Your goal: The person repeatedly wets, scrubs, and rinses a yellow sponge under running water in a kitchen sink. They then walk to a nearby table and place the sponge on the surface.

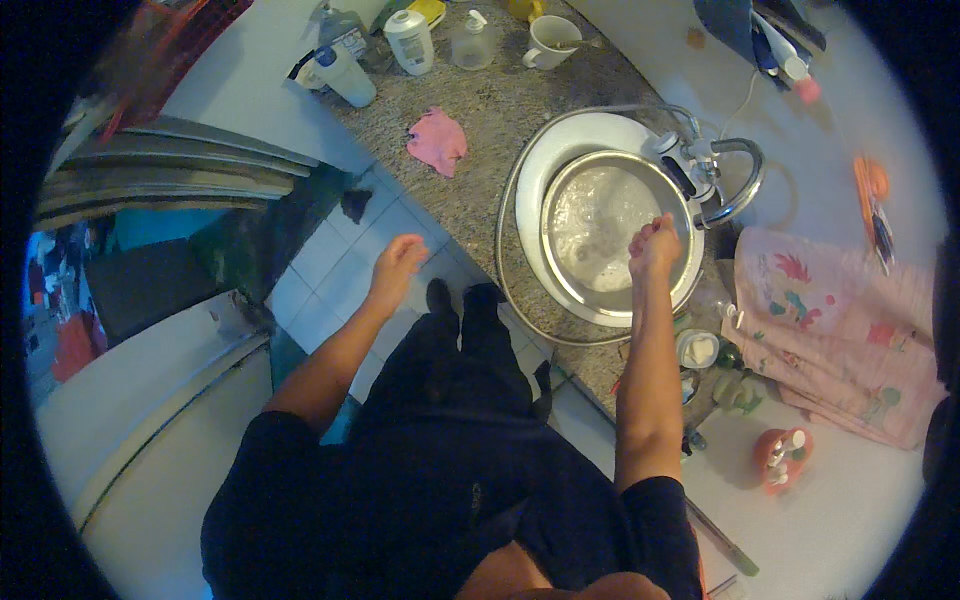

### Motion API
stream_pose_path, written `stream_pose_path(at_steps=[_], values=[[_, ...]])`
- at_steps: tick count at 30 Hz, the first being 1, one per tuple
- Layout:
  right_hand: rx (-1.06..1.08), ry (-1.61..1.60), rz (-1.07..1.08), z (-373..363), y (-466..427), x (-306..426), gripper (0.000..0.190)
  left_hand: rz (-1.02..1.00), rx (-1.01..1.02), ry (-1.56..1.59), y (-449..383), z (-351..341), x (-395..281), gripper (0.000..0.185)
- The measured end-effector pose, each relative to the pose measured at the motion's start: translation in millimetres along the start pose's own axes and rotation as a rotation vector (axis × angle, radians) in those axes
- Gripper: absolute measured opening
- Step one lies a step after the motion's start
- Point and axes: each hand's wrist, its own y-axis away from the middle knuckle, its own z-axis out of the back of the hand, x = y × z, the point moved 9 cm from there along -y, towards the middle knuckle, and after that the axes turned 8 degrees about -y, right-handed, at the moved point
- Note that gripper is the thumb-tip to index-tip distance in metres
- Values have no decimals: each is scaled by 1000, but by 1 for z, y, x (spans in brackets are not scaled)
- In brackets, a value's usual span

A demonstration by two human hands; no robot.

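My right hand (655, 244) is above the right side of a round metal basin (551, 259), its fingers curled in and nothing visible in them. Water (600, 217) ripples inside the basin, which rests in a white oval sink (531, 187). A curved chrome faucet (742, 199) rises beside it, close to that hand. My left hand (400, 270) hangs in the air over the tiled floor, left of the counter, empty and with loosely bent fingers. Nearest to it on the counter lies a crumpled pink cloth (439, 142).
Several bottles, among them a white one (410, 45) and a clear pump bottle (472, 45), stand on the granite counter (480, 105) near a white mug (551, 45). A hose (501, 247) loops around the sink. A soap dish (697, 349) and pink towel (817, 315) are at right.
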Motion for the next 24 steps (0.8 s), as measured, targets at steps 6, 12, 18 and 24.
stream_pose_path(at_steps=[6,12,18,24], values=[[-82,59,35,5,4,-13,38,153,-176,-50,39,72,62,31],[-130,167,55,32,-5,-34,42,156,-277,-176,70,131,126,30],[105,-14,-182,54,13,-48,36,125,-393,-193,98,176,182,29],[279,-75,-182,59,14,-29,8,156,-405,-98,126,205,207,26]])
